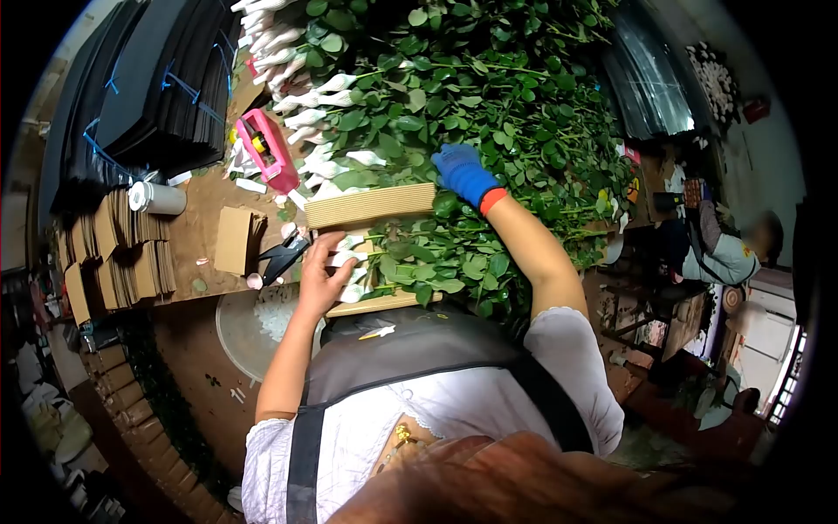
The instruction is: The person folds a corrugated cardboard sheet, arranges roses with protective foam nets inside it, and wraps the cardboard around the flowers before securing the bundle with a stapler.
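Nearest the apron (419, 336), a card flap (388, 303) lies along the front of the leafy stems (445, 266). The left hand (325, 275), bare, is at the white buds (352, 242) of these stems, its fingers bent over them; whether they press or merely rest, I cannot tell. Behind, a ribbed card strip (371, 206) stands up between these buds and the heap (524, 105). The right hand (467, 175), in a blue glove, reaches past that strip to the leaves; its fingertips are lost there, so their grip cannot be told. The stapler (284, 253) lies on the tabletop (196, 249) just beside the left hand, the pink dispenser (266, 148) farther off.

The strip, probably springy, could flop if nothing steadies it; buds could bruise under hard pressure, and tangled leaves could drag neighbouring stems along.

Counted: one stapler, one dispenser, one white tub (157, 199), two card pieces about the stems, at least three buds by the left hand. The heap's buds overlap too much to count.
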Available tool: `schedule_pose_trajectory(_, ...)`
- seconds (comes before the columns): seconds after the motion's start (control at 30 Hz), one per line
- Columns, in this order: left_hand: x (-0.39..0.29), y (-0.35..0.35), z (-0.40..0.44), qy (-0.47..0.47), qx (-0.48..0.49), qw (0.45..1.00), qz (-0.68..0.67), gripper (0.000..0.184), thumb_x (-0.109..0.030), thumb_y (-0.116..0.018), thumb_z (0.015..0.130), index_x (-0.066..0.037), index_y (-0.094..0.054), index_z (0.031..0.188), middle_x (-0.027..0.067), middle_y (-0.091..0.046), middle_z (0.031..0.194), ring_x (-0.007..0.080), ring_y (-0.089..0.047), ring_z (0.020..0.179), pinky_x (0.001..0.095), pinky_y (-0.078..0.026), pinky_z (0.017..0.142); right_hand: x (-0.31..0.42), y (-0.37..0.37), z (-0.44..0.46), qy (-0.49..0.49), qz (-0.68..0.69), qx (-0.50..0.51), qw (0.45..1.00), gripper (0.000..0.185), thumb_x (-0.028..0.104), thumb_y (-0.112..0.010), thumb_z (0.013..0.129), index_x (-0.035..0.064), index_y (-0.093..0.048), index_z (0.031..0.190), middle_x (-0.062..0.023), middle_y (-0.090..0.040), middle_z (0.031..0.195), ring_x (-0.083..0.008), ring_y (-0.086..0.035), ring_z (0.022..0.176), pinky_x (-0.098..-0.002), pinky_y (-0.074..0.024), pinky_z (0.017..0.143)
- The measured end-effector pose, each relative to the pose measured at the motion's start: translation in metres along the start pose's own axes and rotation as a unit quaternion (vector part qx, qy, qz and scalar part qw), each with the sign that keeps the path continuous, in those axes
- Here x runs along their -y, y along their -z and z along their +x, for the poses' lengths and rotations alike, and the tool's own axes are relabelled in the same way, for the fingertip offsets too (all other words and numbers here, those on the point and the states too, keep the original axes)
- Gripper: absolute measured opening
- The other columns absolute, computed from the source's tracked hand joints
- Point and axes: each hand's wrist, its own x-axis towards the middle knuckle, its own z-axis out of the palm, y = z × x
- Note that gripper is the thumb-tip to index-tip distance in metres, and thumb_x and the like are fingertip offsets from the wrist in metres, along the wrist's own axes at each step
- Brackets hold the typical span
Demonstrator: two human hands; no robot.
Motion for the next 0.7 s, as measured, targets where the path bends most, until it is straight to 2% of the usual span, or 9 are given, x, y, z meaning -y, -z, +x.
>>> schedule_pose_trajectory(0.1, -0.002, 0.002, 0.001, -0.005, -0.005, 1.0, -0.018, 0.045, -0.009, -0.078, 0.081, -0.004, -0.061, 0.123, 0.0124, -0.063, 0.121, 0.026, -0.063, 0.103, 0.0345, -0.051, 0.089, -0.008, 0.012, 0.006, -0.015, 0.042, -0.027, 0.999, 0.027, 0.022, -0.058, 0.084, 0.0142, -0.071, 0.107, -0.0169, -0.069, 0.1, -0.0354, -0.068, 0.098, -0.0462, -0.054, 0.082)
schedule_pose_trajectory(0.13, -0.004, 0.003, 0.001, -0.008, -0.006, 1.0, -0.011, 0.045, -0.009, -0.078, 0.082, -0.004, -0.06, 0.123, 0.0124, -0.063, 0.121, 0.0259, -0.063, 0.103, 0.0341, -0.051, 0.088, -0.01, 0.025, -0.003, -0.084, 0.141, -0.08, 0.983, 0.025, 0.018, -0.055, 0.082, 0.012, -0.071, 0.1, -0.0178, -0.069, 0.091, -0.0382, -0.068, 0.091, -0.0491, -0.0535, 0.078)
schedule_pose_trajectory(0.17, -0.004, 0.003, 0.001, -0.012, -0.007, 1.0, -0.005, 0.045, -0.009, -0.077, 0.082, -0.004, -0.06, 0.123, 0.0123, -0.063, 0.121, 0.0258, -0.063, 0.104, 0.0338, -0.051, 0.088, -0.026, 0.017, -0.008, -0.042, 0.185, -0.251, 0.949, 0.023, 0.02, -0.057, 0.082, 0.0117, -0.069, 0.099, -0.0174, -0.069, 0.094, -0.0388, -0.067, 0.091, -0.049, -0.0532, 0.078)
schedule_pose_trajectory(0.23, -0.003, 0.003, 0.001, -0.008, -0.005, 1.0, -0.023, 0.044, -0.011, -0.076, 0.083, -0.004, -0.06, 0.123, 0.0123, -0.062, 0.122, 0.0266, -0.063, 0.104, 0.0337, -0.051, 0.089, -0.038, 0.038, -0.028, -0.051, 0.186, -0.316, 0.929, 0.028, 0.025, -0.064, 0.082, 0.0105, -0.066, 0.106, -0.0178, -0.068, 0.102, -0.0382, -0.065, 0.094, -0.0464, -0.0534, 0.081)
schedule_pose_trajectory(0.3, 0.0, 0.002, 0.0, -0.016, -0.014, 0.999, -0.033, 0.044, -0.011, -0.076, 0.084, -0.004, -0.059, 0.124, 0.0126, -0.062, 0.122, 0.0275, -0.063, 0.105, 0.0346, -0.051, 0.089, -0.04, 0.025, -0.035, -0.114, 0.19, -0.259, 0.94, 0.034, 0.027, -0.068, 0.081, 0.012, -0.064, 0.111, -0.016, -0.066, 0.109, -0.0353, -0.064, 0.101, -0.0447, -0.0525, 0.086)
schedule_pose_trajectory(0.4, 0.006, -0.001, -0.001, -0.016, -0.019, 0.999, -0.045, 0.045, -0.012, -0.076, 0.084, -0.005, -0.059, 0.125, 0.0127, -0.062, 0.122, 0.0282, -0.063, 0.106, 0.0358, -0.052, 0.09, -0.032, -0.01, -0.036, -0.055, -0.003, -0.139, 0.989, 0.038, 0.028, -0.07, 0.081, 0.015, -0.062, 0.115, -0.0134, -0.064, 0.115, -0.0321, -0.062, 0.109, -0.0435, -0.0505, 0.092)
schedule_pose_trajectory(0.53, 0.007, -0.002, -0.003, -0.004, -0.015, 0.999, -0.051, 0.045, -0.014, -0.076, 0.084, -0.006, -0.059, 0.125, 0.0125, -0.061, 0.123, 0.0286, -0.062, 0.108, 0.036, -0.051, 0.09, -0.031, -0.02, -0.016, -0.089, -0.031, -0.037, 0.995, 0.035, 0.027, -0.071, 0.081, 0.0167, -0.064, 0.113, -0.0092, -0.063, 0.119, -0.0318, -0.06, 0.113, -0.0442, -0.0485, 0.095)
schedule_pose_trajectory(0.63, 0.013, 0.0, -0.004, -0.017, -0.011, 0.999, -0.037, 0.047, -0.013, -0.076, 0.085, -0.005, -0.058, 0.127, 0.0102, -0.061, 0.124, 0.0239, -0.062, 0.106, 0.0335, -0.052, 0.089, -0.047, 0.014, -0.028, -0.121, 0.057, -0.164, 0.977, 0.033, 0.025, -0.072, 0.079, 0.0159, -0.066, 0.11, -0.0101, -0.064, 0.117, -0.0331, -0.059, 0.113, -0.0444, -0.048, 0.096)
schedule_pose_trajectory(0.7, 0.014, -0.003, -0.003, -0.023, -0.012, 0.999, -0.034, 0.047, -0.013, -0.076, 0.084, -0.005, -0.059, 0.127, 0.01, -0.061, 0.124, 0.0237, -0.062, 0.106, 0.0335, -0.052, 0.089, -0.037, 0.067, -0.06, -0.06, 0.002, -0.392, 0.918, 0.03, 0.023, -0.071, 0.078, 0.0154, -0.067, 0.107, -0.0122, -0.065, 0.114, -0.0341, -0.061, 0.11, -0.045, -0.0493, 0.093)
